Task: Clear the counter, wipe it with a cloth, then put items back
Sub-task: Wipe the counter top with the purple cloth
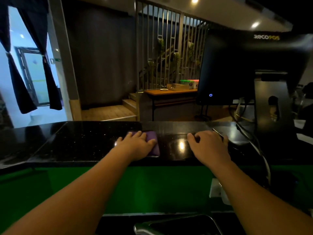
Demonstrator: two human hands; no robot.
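**Head view: counter wipe in progress, left hand on cloth**

Head view shows a person leaning over a long black speckled stone counter [81,141] with both bare forearms stretched forward across it.

Cloth: a folded purple cloth [156,150] lies flat on the counter, near the middle and slightly left of centre. The left hand [135,145] rests on top of it, palm down and fingers nearly straight and spread. It presses the cloth rather than gripping it, which suits pushing it across the stone with even contact.

Other hand: the right hand [209,145] sits on the counter to the right of the cloth, apart from it, with its fingers bent over. A slim dark object [218,133] runs from under the fingertips toward the far right. I cannot tell whether the hand grasps it or only leans on the stone. Judged by posture, it braces the body during the reach.

Surroundings: a black point-of-sale monitor on a grey stand [237,65] occupies the far right end, with dark cables [257,143] trailing over the counter beside it. A green front panel [152,187] drops below the near edge.

Assessment: the stretch around the cloth carries no loose items, so the wiping stage appears to be in hand. The cables and stand base are the likely snag if the cloth travels right. Replacing items is not yet done.
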